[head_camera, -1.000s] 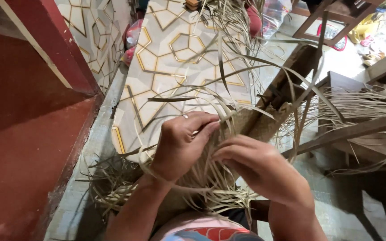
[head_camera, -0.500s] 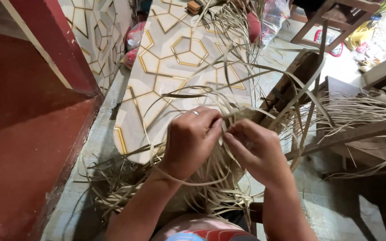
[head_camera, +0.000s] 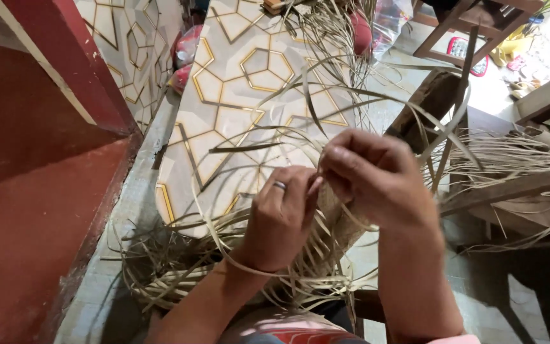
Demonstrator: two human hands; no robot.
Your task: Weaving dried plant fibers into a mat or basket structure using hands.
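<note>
Big hexagon-patterned worktop [head_camera: 249, 83] across the upper middle of the frame. Tangle of dried palm strips [head_camera: 300, 255] spilling over its near edge, lower centre. Right hand [head_camera: 377, 175] at centre, grip pinched shut on one strip. Left hand [head_camera: 281, 216] just beside, ring on, fingers closed over the strips.

The strips [head_camera: 300, 255] are pale straw-yellow. The panel [head_camera: 249, 83] is cream with gold hexagon lines. The wall [head_camera: 39, 191] is dark red.
</note>
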